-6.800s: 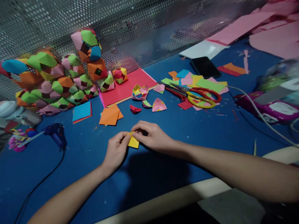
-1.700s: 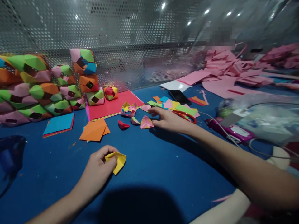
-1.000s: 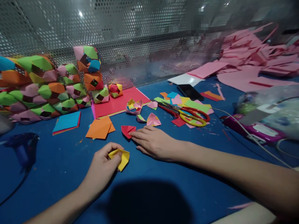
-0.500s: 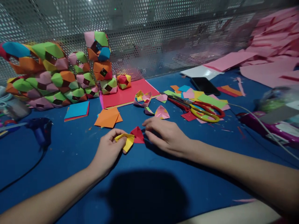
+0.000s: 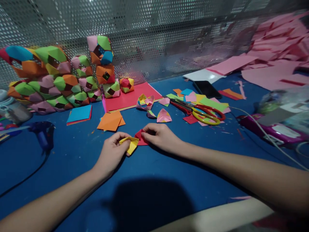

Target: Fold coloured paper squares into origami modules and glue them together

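My left hand [image 5: 115,151] pinches a folded yellow paper piece [image 5: 131,145] between thumb and fingers. A folded red paper piece [image 5: 142,141] meets the yellow one at its right edge. My right hand [image 5: 163,137] has its thumb and fingertips closed on the red piece's upper right part, which they partly cover. Just beyond the hands lie a pink folded paper piece [image 5: 164,116] and a small green and pink one [image 5: 151,114]. Behind these is a pink and yellow open paper form [image 5: 145,101].
Stacked multicoloured paper balls [image 5: 62,83] stand at the back left. Orange squares [image 5: 111,121] and blue squares [image 5: 79,114] lie before them. Scissors [image 5: 205,115], a black phone [image 5: 207,89] and paper scraps are to the right. A blue glue gun [image 5: 43,135] with a cord sits left.
My right hand has moved left and its fingers have closed on the red piece. My left hand keeps its hold on the yellow piece. The view has shifted slightly.
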A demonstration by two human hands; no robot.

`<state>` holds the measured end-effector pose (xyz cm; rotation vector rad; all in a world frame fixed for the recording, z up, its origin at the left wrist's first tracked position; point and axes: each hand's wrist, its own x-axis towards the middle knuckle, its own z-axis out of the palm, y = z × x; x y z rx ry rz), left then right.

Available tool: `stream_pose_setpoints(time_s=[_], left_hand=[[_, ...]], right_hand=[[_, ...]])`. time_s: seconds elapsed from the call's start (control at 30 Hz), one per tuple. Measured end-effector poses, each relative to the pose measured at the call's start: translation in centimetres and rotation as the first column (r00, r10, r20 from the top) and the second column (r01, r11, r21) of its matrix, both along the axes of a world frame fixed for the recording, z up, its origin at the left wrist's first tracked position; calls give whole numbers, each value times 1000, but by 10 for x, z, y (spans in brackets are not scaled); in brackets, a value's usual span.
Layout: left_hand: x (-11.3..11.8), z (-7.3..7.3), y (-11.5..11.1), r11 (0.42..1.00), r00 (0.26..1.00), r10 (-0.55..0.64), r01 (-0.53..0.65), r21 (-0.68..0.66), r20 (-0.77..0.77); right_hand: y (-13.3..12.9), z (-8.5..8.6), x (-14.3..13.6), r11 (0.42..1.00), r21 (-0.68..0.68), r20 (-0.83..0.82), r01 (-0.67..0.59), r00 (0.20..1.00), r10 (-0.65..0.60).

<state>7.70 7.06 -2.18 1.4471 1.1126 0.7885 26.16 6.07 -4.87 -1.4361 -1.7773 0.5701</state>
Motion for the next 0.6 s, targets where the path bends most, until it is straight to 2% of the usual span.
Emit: stream_pose_setpoints(time_s=[0.3, 0.5, 0.6], left_hand=[[0, 1, -3, 1000, 999, 16, -16, -2, 32], [-1, -3, -1, 997, 996, 68, -70, 27, 52], [0, -3, -1, 997, 997, 63, -64, 31, 54]], right_hand=[[-5, 4, -1, 996, 87, -39, -8, 999, 11], [-11, 24, 6, 991, 96, -181, 97, 980, -78], [-18, 32, 3, 989, 124, -227, 82, 972, -52]])
